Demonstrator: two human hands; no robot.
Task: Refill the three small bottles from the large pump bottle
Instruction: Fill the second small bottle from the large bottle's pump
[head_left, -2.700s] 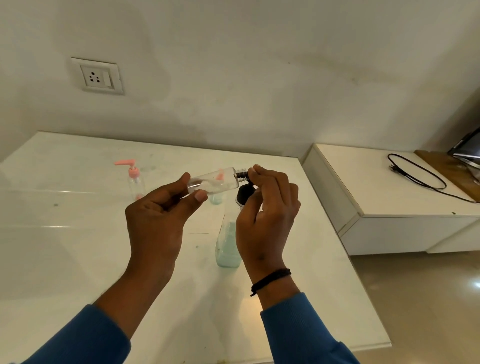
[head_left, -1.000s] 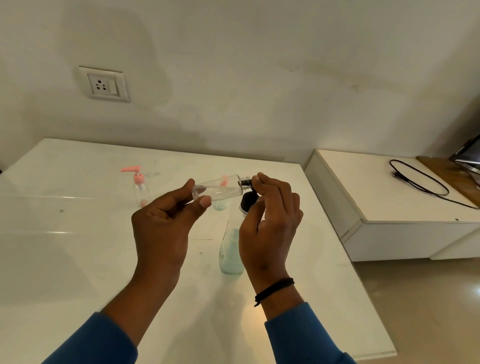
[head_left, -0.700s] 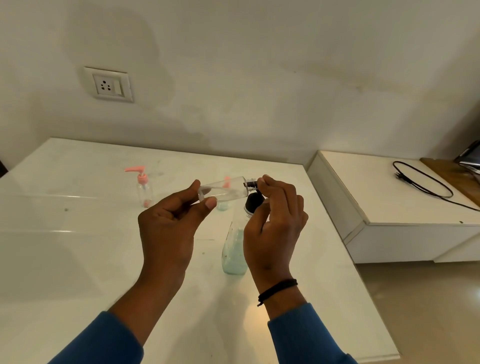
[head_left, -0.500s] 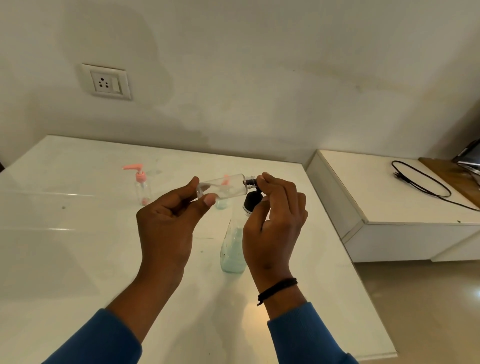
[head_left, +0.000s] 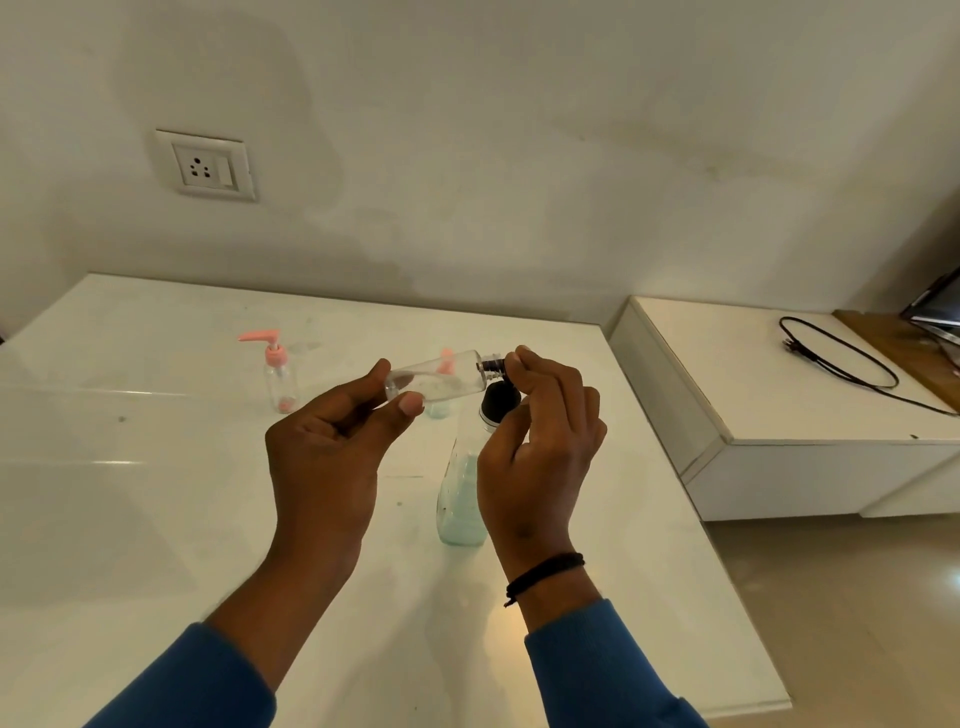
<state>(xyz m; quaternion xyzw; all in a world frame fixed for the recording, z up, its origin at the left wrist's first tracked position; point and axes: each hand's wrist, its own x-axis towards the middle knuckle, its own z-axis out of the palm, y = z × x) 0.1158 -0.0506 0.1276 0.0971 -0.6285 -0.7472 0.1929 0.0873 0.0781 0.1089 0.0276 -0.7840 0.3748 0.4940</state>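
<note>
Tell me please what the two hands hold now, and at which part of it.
The left hand pinches the small clear plastic bottle, held sideways, at its base end. The right hand pinches its dark cap at the neck.

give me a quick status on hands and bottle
Left hand holds clear small bottle sideways. Right hand fingers pinch its dark cap. Large bottle behind, nothing blocking.

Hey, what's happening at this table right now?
A person holds a small clear bottle sideways above the white table. The left hand grips its base while the right hand pinches its dark cap. The large pump bottle stands below, and a pink-pump bottle waits farther back.
</note>
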